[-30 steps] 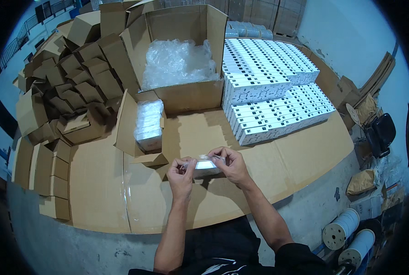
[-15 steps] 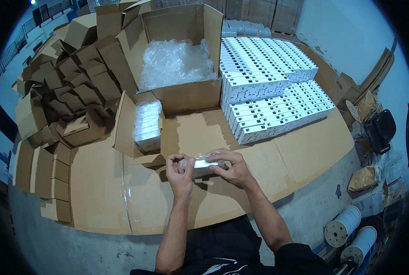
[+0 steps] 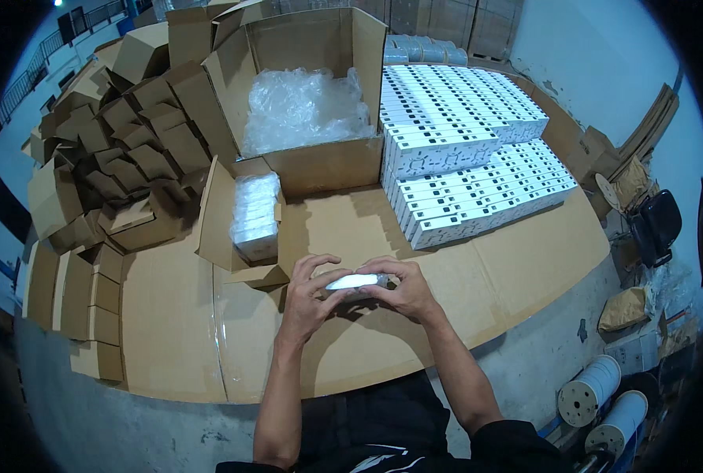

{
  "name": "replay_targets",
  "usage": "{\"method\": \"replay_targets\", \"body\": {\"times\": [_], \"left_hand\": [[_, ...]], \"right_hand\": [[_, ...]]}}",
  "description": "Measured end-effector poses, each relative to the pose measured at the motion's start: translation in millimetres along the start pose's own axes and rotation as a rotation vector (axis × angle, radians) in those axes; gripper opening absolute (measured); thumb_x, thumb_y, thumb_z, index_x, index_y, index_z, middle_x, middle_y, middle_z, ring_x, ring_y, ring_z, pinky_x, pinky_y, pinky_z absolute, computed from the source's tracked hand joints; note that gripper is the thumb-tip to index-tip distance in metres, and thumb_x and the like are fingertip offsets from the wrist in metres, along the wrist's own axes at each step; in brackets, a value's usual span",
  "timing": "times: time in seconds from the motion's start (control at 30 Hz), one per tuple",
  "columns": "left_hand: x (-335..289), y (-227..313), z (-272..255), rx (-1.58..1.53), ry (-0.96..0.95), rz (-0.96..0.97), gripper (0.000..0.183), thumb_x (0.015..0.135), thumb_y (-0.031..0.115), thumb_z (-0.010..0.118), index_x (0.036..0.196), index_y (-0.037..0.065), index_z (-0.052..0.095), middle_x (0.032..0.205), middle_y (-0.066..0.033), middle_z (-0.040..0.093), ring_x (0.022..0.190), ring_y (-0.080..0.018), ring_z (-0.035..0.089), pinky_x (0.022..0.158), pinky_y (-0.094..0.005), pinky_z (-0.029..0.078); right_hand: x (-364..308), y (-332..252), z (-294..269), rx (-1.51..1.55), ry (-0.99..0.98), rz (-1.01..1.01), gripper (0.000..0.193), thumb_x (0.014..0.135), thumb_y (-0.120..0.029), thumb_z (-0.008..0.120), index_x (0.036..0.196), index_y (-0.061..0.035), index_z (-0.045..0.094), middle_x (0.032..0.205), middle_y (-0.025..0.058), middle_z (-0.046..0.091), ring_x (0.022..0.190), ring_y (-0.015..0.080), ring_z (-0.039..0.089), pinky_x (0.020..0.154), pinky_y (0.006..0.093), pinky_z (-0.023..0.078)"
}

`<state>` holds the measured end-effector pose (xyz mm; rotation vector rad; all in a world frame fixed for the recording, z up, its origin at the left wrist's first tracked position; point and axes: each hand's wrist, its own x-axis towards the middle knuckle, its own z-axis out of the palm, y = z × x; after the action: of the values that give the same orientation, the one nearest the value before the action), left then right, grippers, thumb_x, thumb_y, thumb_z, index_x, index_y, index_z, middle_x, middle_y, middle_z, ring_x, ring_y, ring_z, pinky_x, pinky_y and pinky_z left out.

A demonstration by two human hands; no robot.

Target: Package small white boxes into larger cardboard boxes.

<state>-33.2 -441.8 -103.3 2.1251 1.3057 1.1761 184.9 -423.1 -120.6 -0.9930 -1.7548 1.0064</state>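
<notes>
Between my two hands is a small white box in clear plastic wrap (image 3: 355, 281), held above the cardboard-covered table. My left hand (image 3: 308, 296) grips its left end, thumb at the near side and fingers curved over the far side. At the other end my right hand (image 3: 403, 288) pinches the wrapped box between thumb and fingers. Just beyond and to the left stands an open carton (image 3: 282, 236), with a row of similar plastic-wrapped white boxes (image 3: 254, 213) packed inside it.
Behind, a large open carton (image 3: 320, 167) holds crumpled clear plastic bags (image 3: 308, 110). Stacked white boxes (image 3: 477, 181) fill the table's far right. Empty brown cartons (image 3: 143, 146) pile up at the left. Cable spools (image 3: 592, 390) stand on the floor at lower right.
My left hand has shifted slightly left, its fingers spreading over the far side. The wrapped box has turned, and its bright white face now shows more clearly.
</notes>
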Motion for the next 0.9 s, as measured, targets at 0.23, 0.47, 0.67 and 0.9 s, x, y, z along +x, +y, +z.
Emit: {"method": "replay_targets", "body": {"times": [0.23, 0.47, 0.67, 0.9], "left_hand": [[-14.3, -25.9, 18.5, -0.464, -0.062, -0.324, 0.022, 0.088, 0.011, 0.076, 0.107, 0.000, 0.070, 0.100, -0.0076, 0.070, 0.091, -0.0172, 0.064, 0.083, -0.0310, 0.051], [-19.3, -37.4, 28.7, -0.545, -0.065, -0.349, 0.024, 0.098, 0.016, 0.068, 0.119, 0.004, 0.064, 0.090, 0.0022, 0.061, 0.073, -0.0053, 0.049, 0.062, -0.0219, 0.040], [-21.2, -27.1, 22.9, -0.426, -0.113, -0.414, 0.035, 0.097, 0.017, 0.068, 0.127, 0.003, 0.058, 0.101, -0.0078, 0.065, 0.089, -0.0155, 0.059, 0.077, -0.0293, 0.048], [-60.5, -9.3, 20.1, 0.133, -0.054, -0.218, 0.075, 0.093, 0.028, 0.069, 0.150, -0.004, 0.032, 0.148, -0.0252, 0.045, 0.137, -0.0396, 0.043, 0.114, -0.0460, 0.035]], "right_hand": [[0.7, 1.6, -1.7, -0.041, 0.004, 0.040, 0.028, 0.082, -0.011, 0.080, 0.108, -0.0027, 0.075, 0.104, 0.0114, 0.073, 0.089, 0.0198, 0.068, 0.076, 0.0323, 0.054], [4.5, -20.8, -7.4, -0.169, 0.017, -0.048, 0.033, 0.087, -0.007, 0.073, 0.120, -0.0033, 0.069, 0.108, 0.0132, 0.072, 0.093, 0.0243, 0.067, 0.078, 0.0364, 0.052], [16.9, -24.6, -17.7, -0.398, -0.187, -0.089, 0.027, 0.088, -0.008, 0.072, 0.114, -0.0013, 0.069, 0.101, 0.0167, 0.071, 0.084, 0.0300, 0.066, 0.074, 0.0366, 0.053], [41.0, -8.4, -33.7, -0.271, -0.079, 0.010, 0.024, 0.091, -0.004, 0.067, 0.114, 0.0024, 0.065, 0.094, 0.0178, 0.069, 0.081, 0.0277, 0.071, 0.073, 0.0368, 0.057]]}}
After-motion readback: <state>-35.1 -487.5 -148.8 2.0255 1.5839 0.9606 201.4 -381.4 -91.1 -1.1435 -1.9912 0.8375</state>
